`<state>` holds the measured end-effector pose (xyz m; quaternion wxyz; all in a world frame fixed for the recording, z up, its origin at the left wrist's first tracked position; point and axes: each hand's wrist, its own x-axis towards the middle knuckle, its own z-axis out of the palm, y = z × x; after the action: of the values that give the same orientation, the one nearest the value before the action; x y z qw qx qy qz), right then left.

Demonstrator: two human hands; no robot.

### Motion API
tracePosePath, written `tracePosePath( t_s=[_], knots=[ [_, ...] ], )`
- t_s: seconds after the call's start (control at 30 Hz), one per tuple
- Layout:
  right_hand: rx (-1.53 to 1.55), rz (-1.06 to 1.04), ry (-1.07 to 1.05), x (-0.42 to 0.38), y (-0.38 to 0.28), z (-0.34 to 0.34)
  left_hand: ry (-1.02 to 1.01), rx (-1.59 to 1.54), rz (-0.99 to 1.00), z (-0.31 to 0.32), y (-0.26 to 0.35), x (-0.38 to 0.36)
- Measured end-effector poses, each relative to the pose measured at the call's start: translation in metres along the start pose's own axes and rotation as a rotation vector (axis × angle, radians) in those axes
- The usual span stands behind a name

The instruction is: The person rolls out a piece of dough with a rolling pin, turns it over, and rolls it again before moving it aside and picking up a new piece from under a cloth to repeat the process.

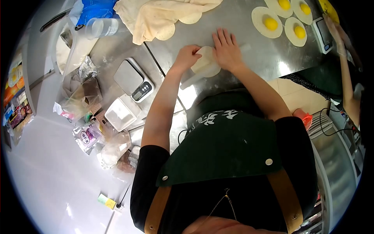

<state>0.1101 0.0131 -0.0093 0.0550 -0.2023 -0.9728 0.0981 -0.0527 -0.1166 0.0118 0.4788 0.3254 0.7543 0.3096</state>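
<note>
A flat, pale dough round [206, 64] lies on the steel worktop in front of me. My left hand [187, 58] has its fingers curled, with thumb and fingertips closed on the round's upper left edge. Flat on the round's right side, my right hand [229, 50] has its fingers stretched out, pointing away from me. A pale, blurred bar [191, 81] runs slantwise across the lower part of the dough towards my right palm; what lies under that palm is hidden.
Dough rounds with yellow balls [270, 24] lie at the upper right, near a scale [322, 36] and another person's arm [343, 58]. A cloth [156, 15] partly covers more rounds. Leftward are a scale [134, 80], a white tray [120, 114], bags [86, 136] and a clear container [102, 28].
</note>
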Motion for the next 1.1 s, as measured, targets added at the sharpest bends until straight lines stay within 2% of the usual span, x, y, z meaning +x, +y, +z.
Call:
tracePosePath(
  t_s=[0.07, 0.17, 0.3, 0.4, 0.5, 0.6, 0.77, 0.9, 0.97, 1.0, 1.1],
  knots=[
    [0.053, 0.058, 0.044, 0.02, -0.004, 0.004, -0.053, 0.098, -0.025, -0.001, 0.002, 0.006],
    [0.15, 0.022, -0.002, -0.01, 0.001, -0.003, -0.067, 0.358, 0.029, -0.001, 0.01, 0.009],
    [0.25, -0.174, -0.012, -0.071, 0.026, -0.01, -0.011, 0.604, -0.013, 0.012, 0.035, -0.008],
    [0.27, -0.257, -0.094, -0.092, 0.044, -0.02, -0.026, 0.557, 0.098, 0.015, 0.055, -0.031],
    [0.276, -0.262, -0.109, -0.091, 0.055, -0.04, 0.083, 0.208, 0.034, 0.004, 0.064, -0.043],
    [0.27, -0.266, -0.093, -0.079, 0.059, -0.055, -0.032, 0.506, -0.037, 0.008, 0.013, -0.023],
    [0.312, -0.304, -0.094, -0.047, 0.045, -0.043, -0.027, 0.504, -0.095, 0.008, 0.005, -0.027],
    [0.191, -0.14, 0.043, -0.033, 0.02, -0.016, -0.06, 0.374, -0.17, 0.003, 0.01, -0.025],
    [0.15, -0.065, 0.126, -0.037, 0.01, -0.009, 0.007, 0.264, -0.067, 0.007, -0.002, -0.024],
    [0.134, -0.067, 0.117, -0.043, 0.009, -0.005, 0.043, 0.211, -0.013, 0.006, -0.004, -0.023],
    [0.053, -0.049, 0.059, -0.043, 0.012, -0.002, 0.026, 0.132, -0.07, 0.006, -0.004, -0.015]
  ],
)
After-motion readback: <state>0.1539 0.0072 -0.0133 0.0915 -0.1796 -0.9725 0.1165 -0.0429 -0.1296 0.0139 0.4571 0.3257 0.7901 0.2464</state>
